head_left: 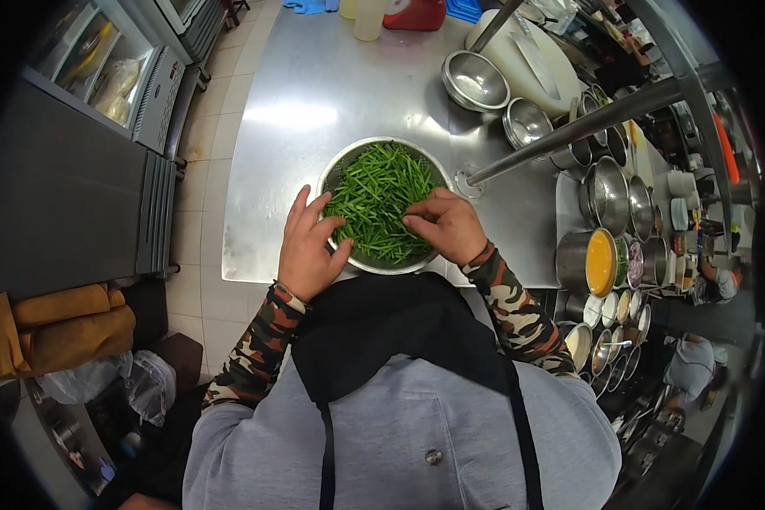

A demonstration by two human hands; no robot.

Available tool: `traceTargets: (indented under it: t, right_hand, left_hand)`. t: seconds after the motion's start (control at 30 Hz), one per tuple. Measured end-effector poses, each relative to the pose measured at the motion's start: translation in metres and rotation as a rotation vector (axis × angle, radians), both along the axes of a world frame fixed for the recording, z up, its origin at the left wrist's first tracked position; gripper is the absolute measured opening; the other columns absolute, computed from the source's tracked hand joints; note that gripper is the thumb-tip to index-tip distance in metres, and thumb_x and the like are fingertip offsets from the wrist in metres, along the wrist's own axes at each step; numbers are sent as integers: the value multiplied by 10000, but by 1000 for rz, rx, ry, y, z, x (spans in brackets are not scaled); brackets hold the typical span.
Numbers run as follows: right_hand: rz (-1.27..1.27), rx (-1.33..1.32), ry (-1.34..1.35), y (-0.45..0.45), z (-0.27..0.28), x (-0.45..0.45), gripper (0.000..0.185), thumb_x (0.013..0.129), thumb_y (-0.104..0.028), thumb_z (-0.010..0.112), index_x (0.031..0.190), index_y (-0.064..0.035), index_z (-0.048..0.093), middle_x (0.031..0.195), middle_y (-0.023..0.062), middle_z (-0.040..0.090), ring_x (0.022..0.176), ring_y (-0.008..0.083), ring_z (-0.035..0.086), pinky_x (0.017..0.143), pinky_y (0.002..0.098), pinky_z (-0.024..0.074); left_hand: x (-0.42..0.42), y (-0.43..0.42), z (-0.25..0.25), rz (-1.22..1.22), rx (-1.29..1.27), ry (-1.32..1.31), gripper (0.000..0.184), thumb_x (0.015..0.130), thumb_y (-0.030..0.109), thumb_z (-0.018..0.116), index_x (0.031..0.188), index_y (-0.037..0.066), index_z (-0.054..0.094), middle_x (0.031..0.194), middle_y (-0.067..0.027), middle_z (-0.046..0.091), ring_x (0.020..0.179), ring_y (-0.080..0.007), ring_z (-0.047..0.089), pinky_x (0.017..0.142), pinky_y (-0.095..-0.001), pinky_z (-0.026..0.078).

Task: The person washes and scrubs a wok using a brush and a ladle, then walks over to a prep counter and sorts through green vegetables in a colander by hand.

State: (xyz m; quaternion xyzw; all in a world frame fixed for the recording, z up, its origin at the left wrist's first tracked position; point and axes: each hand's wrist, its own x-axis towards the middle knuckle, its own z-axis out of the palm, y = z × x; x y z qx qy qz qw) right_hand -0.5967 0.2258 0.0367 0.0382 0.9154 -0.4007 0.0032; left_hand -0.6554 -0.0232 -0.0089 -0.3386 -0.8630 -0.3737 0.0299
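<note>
A round metal colander (386, 270) full of cut green stalks (382, 191) stands near the front edge of the steel table (272, 161). On its left side is my left hand (310, 242), fingers apart at the rim and over the edge of the greens, holding nothing that I can see. My right hand (447, 224) reaches over the right rim, thumb and forefinger pinched together at the greens. What lies between those fingertips is too small to make out.
Metal bowls (476, 81) and a knife (535, 64) on a white board (501, 51) are at the back right. A slanted metal post (561, 136) rises right of the colander. A pot of orange liquid (601, 262) stands farther right. Two people (693, 367) are at the far right.
</note>
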Motion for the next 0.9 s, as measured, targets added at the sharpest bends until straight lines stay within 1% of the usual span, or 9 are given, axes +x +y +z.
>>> traceTargets:
  t: [0.07, 0.17, 0.33, 0.4, 0.47, 0.57, 0.6, 0.67, 0.9]
  right_hand:
    - [0, 53, 34, 2, -6, 0, 143, 749, -194, 743, 832, -79, 728, 751, 78, 572, 765, 279, 588, 697, 385, 483]
    - [113, 251, 325, -11, -26, -5, 205, 738, -253, 751, 823, -69, 719, 752, 80, 561, 783, 282, 580, 715, 387, 481]
    - [90, 323, 413, -27, -50, -19, 155, 739, -209, 737, 787, -65, 707, 744, 85, 559, 779, 287, 586, 706, 393, 486]
    - [-6, 132, 383, -26, -43, -22, 112, 739, -167, 715, 766, -59, 706, 737, 110, 565, 761, 300, 588, 683, 406, 487]
    - [-22, 13, 290, -11, -27, -23, 112, 759, -153, 712, 787, -44, 720, 736, 104, 594, 724, 253, 606, 660, 363, 493]
    - [-59, -336, -41, 13, -11, -20, 178, 833, -177, 720, 907, -16, 743, 783, 45, 668, 730, 101, 597, 672, 256, 477]
    - [-60, -332, -42, 16, -8, -19, 178, 833, -177, 720, 907, -16, 743, 783, 45, 668, 730, 101, 597, 672, 256, 477]
    - [-76, -543, -127, 18, -2, -19, 180, 866, -159, 696, 946, -3, 741, 830, 48, 695, 773, 95, 612, 700, 258, 490]
    - [-44, -647, -195, 8, 10, -13, 173, 889, -133, 673, 976, 2, 735, 877, 53, 711, 814, 99, 633, 759, 248, 504]
  left_hand:
    - [1, 3, -1, -19, 7, 6, 284, 739, 130, 739, 991, 26, 660, 1333, -196, 514, 1358, -455, 336, 1074, -504, 350]
    - [3, 7, 2, -54, 14, 16, 281, 742, 130, 738, 991, 27, 660, 1334, -196, 514, 1357, -454, 338, 1074, -503, 351]
    - [2, 7, 4, -83, 30, 19, 285, 742, 131, 738, 995, 27, 660, 1331, -193, 518, 1356, -454, 339, 1078, -504, 347]
    - [0, 2, 3, -61, 27, -4, 289, 741, 132, 738, 999, 28, 660, 1331, -186, 521, 1354, -455, 343, 1080, -503, 346]
    - [-2, -5, 2, -27, 41, -31, 283, 745, 139, 734, 995, 26, 665, 1319, -188, 526, 1350, -447, 348, 1080, -496, 347]
    - [-5, -8, -1, 8, 85, -82, 278, 752, 149, 730, 995, 26, 672, 1299, -187, 538, 1341, -439, 361, 1076, -486, 353]
    - [-5, -7, -2, 15, 114, -108, 278, 756, 151, 729, 1000, 29, 674, 1291, -185, 547, 1337, -440, 368, 1072, -483, 359]
    - [-6, 0, 0, 6, 128, -120, 276, 762, 150, 728, 1005, 29, 675, 1288, -183, 551, 1335, -435, 373, 1072, -478, 361]
    - [-2, 27, 20, -9, 314, -217, 269, 811, 155, 704, 1048, 31, 673, 1293, -172, 552, 1318, -401, 406, 1072, -458, 366]
